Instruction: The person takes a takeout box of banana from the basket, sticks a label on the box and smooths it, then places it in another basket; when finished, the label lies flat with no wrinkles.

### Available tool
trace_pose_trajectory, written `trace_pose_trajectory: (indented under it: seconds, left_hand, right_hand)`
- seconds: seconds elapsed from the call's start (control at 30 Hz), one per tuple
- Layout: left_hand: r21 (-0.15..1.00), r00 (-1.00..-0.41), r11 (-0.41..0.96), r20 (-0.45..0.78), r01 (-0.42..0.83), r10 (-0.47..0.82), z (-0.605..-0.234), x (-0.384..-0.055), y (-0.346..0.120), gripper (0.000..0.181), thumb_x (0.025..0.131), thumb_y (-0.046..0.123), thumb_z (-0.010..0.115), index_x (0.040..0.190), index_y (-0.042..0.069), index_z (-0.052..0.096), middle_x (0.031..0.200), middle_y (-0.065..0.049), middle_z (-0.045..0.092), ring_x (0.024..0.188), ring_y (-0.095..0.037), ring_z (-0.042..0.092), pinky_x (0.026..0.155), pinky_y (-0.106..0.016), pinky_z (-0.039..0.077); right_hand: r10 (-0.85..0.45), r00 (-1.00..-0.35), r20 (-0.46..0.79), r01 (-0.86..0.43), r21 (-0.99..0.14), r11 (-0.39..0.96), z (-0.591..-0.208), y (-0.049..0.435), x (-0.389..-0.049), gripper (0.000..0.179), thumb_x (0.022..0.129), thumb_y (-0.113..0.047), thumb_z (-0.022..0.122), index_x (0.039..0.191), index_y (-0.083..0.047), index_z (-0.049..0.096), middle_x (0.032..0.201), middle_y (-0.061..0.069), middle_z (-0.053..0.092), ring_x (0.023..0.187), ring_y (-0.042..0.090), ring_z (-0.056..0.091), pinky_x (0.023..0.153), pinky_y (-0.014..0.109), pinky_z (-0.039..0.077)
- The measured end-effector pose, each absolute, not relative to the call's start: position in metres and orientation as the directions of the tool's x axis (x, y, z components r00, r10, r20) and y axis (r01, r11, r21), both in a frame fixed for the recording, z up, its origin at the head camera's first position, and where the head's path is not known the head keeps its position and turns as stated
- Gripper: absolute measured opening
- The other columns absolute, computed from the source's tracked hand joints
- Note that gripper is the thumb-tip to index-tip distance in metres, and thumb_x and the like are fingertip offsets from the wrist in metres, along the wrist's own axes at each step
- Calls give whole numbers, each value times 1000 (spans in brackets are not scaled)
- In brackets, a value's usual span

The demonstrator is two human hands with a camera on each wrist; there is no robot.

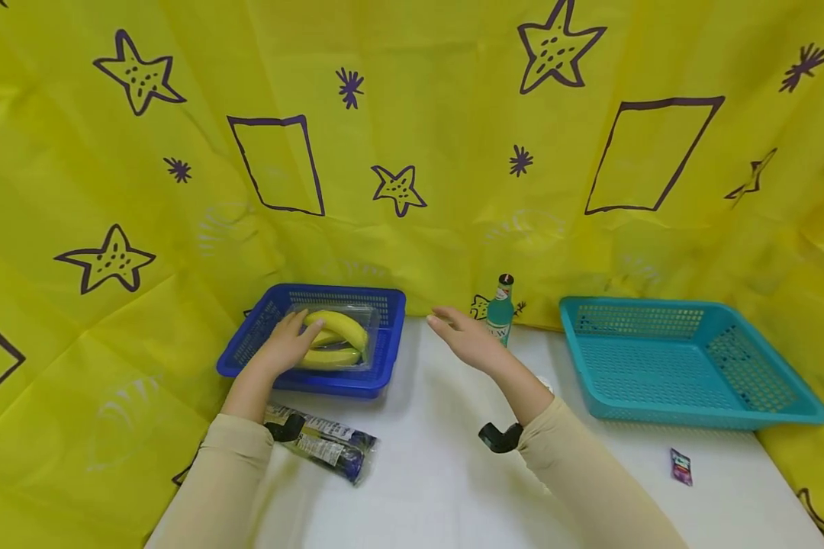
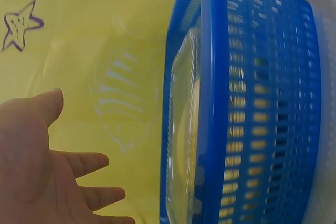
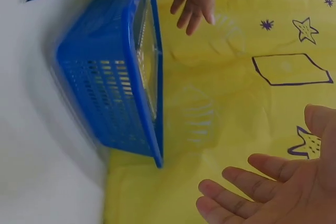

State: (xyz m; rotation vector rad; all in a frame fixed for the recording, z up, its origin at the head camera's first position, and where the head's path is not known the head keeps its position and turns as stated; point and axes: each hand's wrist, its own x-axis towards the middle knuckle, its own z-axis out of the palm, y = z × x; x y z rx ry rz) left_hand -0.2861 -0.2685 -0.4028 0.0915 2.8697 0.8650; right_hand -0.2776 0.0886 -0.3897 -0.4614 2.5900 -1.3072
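A bunch of bananas (image 1: 339, 326) in a clear plastic tray (image 1: 373, 318) lies inside the blue basket (image 1: 393, 335) at the left. My left hand (image 1: 287, 347) hovers over the basket's left part, fingers extended, overlapping the tray in the head view. In the left wrist view its fingers (image 2: 100, 198) are spread and hold nothing, with the basket wall beside them. My right hand (image 1: 468, 341) is raised to the right of the basket. Its fingers are straight and apart in the right wrist view, and its palm (image 3: 294, 198) bears nothing.
A long plastic-wrapped package (image 1: 329, 446) lies before the blue basket, partly behind my left wrist. A green bottle (image 1: 500, 311) stands behind my right hand. At the right are a teal basket (image 1: 666, 415) and a small purple packet (image 1: 681, 467). A yellow curtain (image 1: 439, 252) surrounds the white table (image 1: 426, 488).
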Motion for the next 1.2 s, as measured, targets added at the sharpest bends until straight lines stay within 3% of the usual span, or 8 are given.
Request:
trace_pose_trajectory:
  seconds: [0.13,0.33,0.5,0.73,1.0,1.2]
  left_hand:
    - [591,-986,806,-135,-2,97,-401,-290,-279,83,102,62,24,158,2,9,162,-31,3,148,-53,1,117,-70,10]
    - [647,-980,759,-187,-72,67,-402,-295,-292,84,101,64,21,159,7,2,164,-28,-1,149,-52,-1,116,-72,11]
    - [663,-978,741,-206,-108,42,-404,-302,-300,89,98,70,18,159,7,-1,164,-27,-1,149,-51,0,117,-71,10]
    - [680,-961,703,-275,-207,-17,-406,-308,-309,99,90,80,17,160,14,-4,166,-19,-4,150,-50,1,116,-71,13]
    - [682,-956,691,-291,-240,-44,-416,-313,-317,98,93,78,15,159,8,0,166,-21,-3,150,-48,0,119,-66,10]
    - [683,-958,693,-286,-230,-36,-425,-318,-312,100,93,77,15,159,3,2,165,-24,2,150,-49,6,120,-64,13]
  right_hand:
    - [-383,-923,-46,-180,-826,533,-391,69,-288,70,100,-63,37,152,-17,38,157,9,40,145,36,36,116,58,33]
    - [-406,-905,-124,-90,-878,469,-396,41,-303,71,98,-66,39,153,-21,37,155,7,43,142,32,42,116,57,32]
    - [-422,-889,-177,14,-932,362,-398,18,-316,67,102,-54,42,155,-14,33,158,10,37,139,35,46,117,50,35]
    - [-416,-872,-257,180,-960,216,-401,-7,-331,70,103,-51,43,158,-12,24,162,10,29,145,35,36,121,45,31]
    - [-361,-890,-278,272,-960,69,-413,-41,-331,66,103,-50,42,156,-13,30,166,10,16,152,36,19,125,46,20]
    - [-339,-893,-295,325,-945,-34,-418,-48,-333,73,101,-58,39,160,-22,16,168,8,-1,154,35,-1,126,50,4]
